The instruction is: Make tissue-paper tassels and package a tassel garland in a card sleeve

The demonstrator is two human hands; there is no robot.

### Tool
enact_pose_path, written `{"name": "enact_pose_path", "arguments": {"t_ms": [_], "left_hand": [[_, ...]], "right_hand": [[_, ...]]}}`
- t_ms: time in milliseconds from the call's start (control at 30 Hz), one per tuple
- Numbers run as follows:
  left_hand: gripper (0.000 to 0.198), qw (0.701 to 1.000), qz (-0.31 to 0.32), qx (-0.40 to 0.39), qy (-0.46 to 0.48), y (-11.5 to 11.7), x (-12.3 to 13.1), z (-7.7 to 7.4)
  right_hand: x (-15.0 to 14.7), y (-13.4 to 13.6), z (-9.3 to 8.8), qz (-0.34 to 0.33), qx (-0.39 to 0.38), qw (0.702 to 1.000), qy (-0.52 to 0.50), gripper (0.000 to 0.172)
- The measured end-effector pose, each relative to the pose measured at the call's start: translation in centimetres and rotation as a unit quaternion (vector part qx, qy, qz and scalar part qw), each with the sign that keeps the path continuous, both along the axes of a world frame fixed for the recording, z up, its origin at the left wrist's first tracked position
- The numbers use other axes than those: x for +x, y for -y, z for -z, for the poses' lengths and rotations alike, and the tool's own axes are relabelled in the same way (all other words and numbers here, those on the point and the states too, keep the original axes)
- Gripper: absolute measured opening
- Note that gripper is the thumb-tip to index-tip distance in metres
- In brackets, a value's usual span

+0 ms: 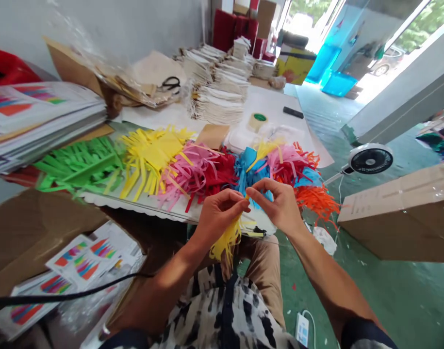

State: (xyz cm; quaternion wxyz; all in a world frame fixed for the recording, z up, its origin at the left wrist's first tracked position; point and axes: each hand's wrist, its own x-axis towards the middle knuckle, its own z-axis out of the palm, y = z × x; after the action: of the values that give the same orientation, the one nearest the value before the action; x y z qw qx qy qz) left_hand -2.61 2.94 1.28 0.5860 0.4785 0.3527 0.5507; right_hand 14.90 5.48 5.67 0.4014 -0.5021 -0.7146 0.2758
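Note:
Between my two hands is a yellow paper tassel (227, 240), its fringe hanging down over my lap at the table's front edge. My left hand (222, 211) pinches it near the top. Thumb and fingertips of my right hand (274, 201) close on the twisted upper end, close beside the left fingers. Just beyond the hands lie fringed paper bundles: green (83, 165), yellow (152, 152), pink (190, 167), red (222, 169) and blue (247, 167). More pink, red and orange fringe (316, 198) spills over the table's right corner.
Behind the fringes are stacked white bundles (220, 99), a tape roll (258, 121), a black phone-like object (293, 112) and black-handled scissors (171, 83). Printed sheets (43, 106) are piled at left. A fan (370, 159) and a cardboard box (400, 213) stand at right.

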Motion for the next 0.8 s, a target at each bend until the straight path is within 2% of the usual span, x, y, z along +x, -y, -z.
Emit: {"name": "enact_pose_path", "arguments": {"t_ms": [67,100,167,233,300,367,433,533,667,800], "left_hand": [[0.028,0.999,-0.033,-0.008,-0.002,-0.8,-0.6,0.4],[0.028,0.999,-0.046,-0.006,-0.010,-1.2,-1.0,0.6],[0.026,0.997,-0.064,0.003,-0.034,-1.9,-1.5,1.2],[0.025,0.997,-0.065,0.005,-0.050,-2.3,-1.9,1.7],[0.026,0.997,-0.055,-0.023,-0.046,-2.4,-2.1,2.0],[0.028,0.997,-0.045,-0.058,-0.023,-2.4,-2.2,2.2],[0.030,0.996,-0.041,-0.076,0.000,-2.4,-2.2,2.4],[0.027,0.996,-0.042,-0.075,0.001,-2.3,-2.4,2.7],[0.026,0.995,-0.054,-0.079,-0.002,-2.3,-2.9,2.7],[0.028,0.995,-0.057,-0.084,0.021,-2.0,-3.0,2.1]], "right_hand": [[-0.6,-4.6,-0.5,0.008,0.045,0.997,0.061,0.031],[-1.0,-7.3,-0.8,0.035,0.076,0.991,0.105,0.031],[-2.1,-12.9,-1.2,0.082,0.110,0.960,0.246,0.028],[-3.4,-18.0,-1.2,0.088,0.060,0.907,0.407,0.028],[-4.7,-21.9,-0.5,0.075,0.013,0.876,0.476,0.026],[-5.6,-24.5,0.5,0.071,-0.022,0.862,0.501,0.027],[-6.0,-25.9,1.6,0.079,-0.048,0.848,0.521,0.034],[-5.9,-26.6,2.7,0.091,-0.068,0.837,0.536,0.039],[-5.5,-26.3,2.8,0.103,-0.059,0.835,0.537,0.036],[-5.5,-25.8,2.6,0.082,-0.054,0.842,0.531,0.036]]}}
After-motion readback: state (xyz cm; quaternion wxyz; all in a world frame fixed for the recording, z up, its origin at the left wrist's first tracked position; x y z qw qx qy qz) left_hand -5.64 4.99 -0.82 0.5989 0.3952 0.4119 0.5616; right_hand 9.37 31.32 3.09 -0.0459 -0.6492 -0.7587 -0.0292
